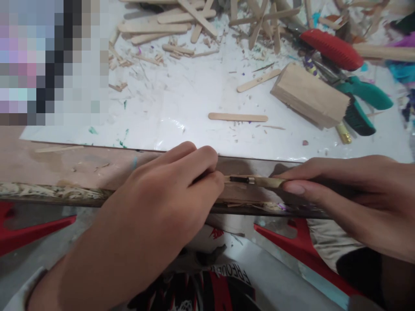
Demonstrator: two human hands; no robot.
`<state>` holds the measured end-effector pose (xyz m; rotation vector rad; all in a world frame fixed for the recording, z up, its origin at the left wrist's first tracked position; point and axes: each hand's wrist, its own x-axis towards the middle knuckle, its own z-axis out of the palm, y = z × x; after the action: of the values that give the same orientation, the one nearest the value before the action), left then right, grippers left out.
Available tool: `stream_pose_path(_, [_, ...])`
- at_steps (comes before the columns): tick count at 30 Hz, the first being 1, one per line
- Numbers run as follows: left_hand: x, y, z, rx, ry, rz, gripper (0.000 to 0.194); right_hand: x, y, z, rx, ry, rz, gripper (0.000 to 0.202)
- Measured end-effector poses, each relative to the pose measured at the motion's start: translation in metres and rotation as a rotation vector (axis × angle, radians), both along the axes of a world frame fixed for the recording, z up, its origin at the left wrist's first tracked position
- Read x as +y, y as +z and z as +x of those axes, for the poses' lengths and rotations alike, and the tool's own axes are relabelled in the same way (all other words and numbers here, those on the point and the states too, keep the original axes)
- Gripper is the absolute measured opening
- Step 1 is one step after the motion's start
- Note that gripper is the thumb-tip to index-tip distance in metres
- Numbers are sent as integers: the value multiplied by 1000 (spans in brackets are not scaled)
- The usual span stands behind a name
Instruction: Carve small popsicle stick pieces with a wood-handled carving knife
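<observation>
My left hand point(162, 194) is closed at the table's front edge, its fingers bent around the end of a thin wooden stick point(227, 178) that mostly hides inside them. To its right, my right hand point(350, 194) pinches a slim tool point(267, 182) between thumb and forefinger. This tool has a brownish handle, a short metal collar and a dark narrow end lying against the stick; its exact kind is unclear. Just beyond the hands, a single craft stick point(238, 117) lies flat on the white sheet point(181, 99).
Craft sticks point(155, 28) pile up at the back. At right are a wooden block point(311, 95), green-handled pliers point(369, 93) and a red-handled tool point(332, 48). Wood shavings point(48, 190) line the table's front edge. Red chair parts point(39, 233) show below.
</observation>
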<state>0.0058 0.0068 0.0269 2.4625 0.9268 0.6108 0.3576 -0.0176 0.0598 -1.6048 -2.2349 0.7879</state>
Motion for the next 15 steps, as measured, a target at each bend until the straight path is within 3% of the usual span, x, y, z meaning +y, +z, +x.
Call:
stream_pose_path(5, [-3,1,1,-6,-3,0,39,-1,0,-6,48,-10,-45,34])
stream_pose_path(10, [-10,2,6,1,77,-12,44,-2,7,-17,76,-22,-47,47])
stream_pose_path(15, [-5,-1,2,-33,2,35,42,2,8,-15,80,-9,-73,44])
